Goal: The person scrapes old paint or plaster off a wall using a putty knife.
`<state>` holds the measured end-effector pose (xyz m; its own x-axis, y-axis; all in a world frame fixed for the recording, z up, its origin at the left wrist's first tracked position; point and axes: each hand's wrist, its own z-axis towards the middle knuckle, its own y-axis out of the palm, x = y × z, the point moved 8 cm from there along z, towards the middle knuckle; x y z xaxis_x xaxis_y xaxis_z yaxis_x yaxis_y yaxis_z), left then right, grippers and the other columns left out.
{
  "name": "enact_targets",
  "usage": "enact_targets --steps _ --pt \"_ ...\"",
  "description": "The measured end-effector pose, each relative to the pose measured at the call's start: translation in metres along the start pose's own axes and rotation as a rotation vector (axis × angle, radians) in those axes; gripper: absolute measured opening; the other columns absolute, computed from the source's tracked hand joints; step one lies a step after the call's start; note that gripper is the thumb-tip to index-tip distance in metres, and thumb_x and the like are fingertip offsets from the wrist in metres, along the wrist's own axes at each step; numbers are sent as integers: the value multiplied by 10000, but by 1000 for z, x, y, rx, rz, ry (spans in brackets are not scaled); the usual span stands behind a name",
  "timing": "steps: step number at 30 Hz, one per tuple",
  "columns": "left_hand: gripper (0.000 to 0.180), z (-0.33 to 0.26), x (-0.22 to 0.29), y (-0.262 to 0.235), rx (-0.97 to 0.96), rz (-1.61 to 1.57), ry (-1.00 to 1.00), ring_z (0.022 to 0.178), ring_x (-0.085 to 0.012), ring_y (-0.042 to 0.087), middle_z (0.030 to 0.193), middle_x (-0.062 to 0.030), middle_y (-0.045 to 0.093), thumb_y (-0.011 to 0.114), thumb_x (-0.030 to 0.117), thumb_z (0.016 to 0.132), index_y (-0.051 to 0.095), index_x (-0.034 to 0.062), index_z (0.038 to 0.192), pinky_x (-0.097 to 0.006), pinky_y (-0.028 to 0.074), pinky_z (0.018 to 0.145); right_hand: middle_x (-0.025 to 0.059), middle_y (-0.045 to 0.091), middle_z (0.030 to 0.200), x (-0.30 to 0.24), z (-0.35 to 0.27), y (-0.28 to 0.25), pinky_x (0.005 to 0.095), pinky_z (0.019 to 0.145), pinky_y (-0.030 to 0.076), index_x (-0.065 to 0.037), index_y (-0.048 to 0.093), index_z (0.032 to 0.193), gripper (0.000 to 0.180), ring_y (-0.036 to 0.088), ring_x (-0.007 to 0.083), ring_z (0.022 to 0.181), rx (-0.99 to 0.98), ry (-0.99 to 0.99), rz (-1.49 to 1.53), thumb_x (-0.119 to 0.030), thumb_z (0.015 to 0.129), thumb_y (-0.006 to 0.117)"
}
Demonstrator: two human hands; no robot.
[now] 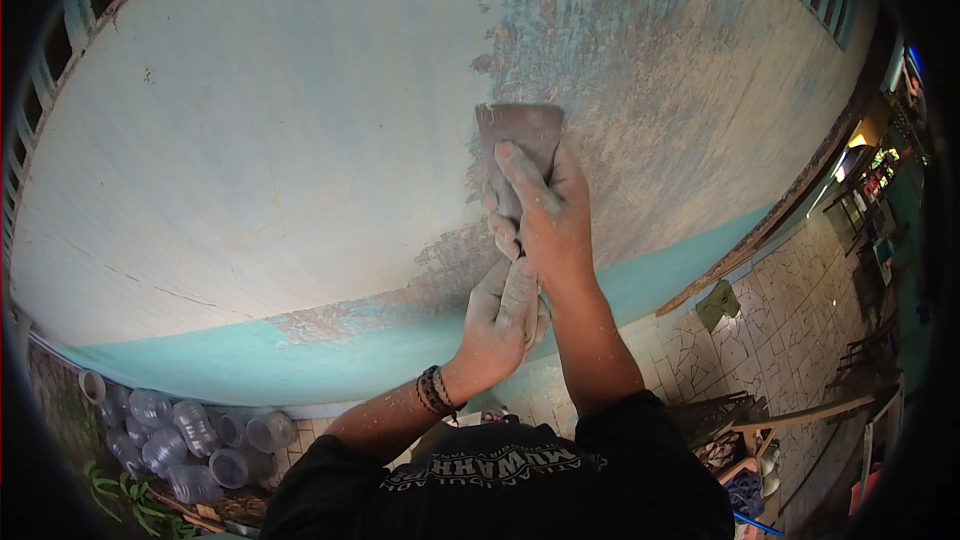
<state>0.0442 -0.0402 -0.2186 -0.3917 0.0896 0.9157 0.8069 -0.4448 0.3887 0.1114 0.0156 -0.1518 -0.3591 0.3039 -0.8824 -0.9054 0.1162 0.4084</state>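
A wide, dusty scraper [540, 120] has its flat blade against the wall, at the border between smooth pale paint and a rough scraped patch [640, 90]. My right hand [550, 215] is closed round it, with the thumb lying along the blade's face. Just below, my left hand [505, 315] is closed at the lower end of the handle, most of which the fingers hide. Pale dust coats both hands, and a dark bracelet circles my left wrist. The painted wall [270, 140] shows turquoise and brown where its top coat is gone.
A turquoise band [330, 360] runs along the wall's base. Several clear plastic jugs [190, 440] lie at the lower left beside green leaves [125, 500]. A green cloth [717, 306] rests on the tiled floor [790, 310] at the right. Wooden boards [805, 415] and clutter lie at the lower right.
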Motion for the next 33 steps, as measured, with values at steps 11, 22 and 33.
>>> enact_targets --steps 11,22,33 --pt "315 -7 -17 -8 66 -60 22 386 -45 346 519 46 407 398 335 997 490 50 899 -204 318 386 64 543 626 17 -6 -3 209 297 287 -74 496 995 192 414 73 371 -14 27 -24 -185 887 609" --pt "289 -3 -34 -16 93 -53 82 421 -31 359 545 60 411 407 315 997 506 51 936 -198 315 411 63 531 610 29 -6 -7 207 304 295 -58 469 977 181 424 67 381 -58 4 18 -176 904 585" --pt "304 0 -25 -14 72 -20 85 440 -18 364 558 73 420 395 313 1000 514 36 1038 -195 320 423 58 513 589 21 -4 -1 203 296 276 -62 483 991 187 408 70 363 -61 2 57 -174 894 597"
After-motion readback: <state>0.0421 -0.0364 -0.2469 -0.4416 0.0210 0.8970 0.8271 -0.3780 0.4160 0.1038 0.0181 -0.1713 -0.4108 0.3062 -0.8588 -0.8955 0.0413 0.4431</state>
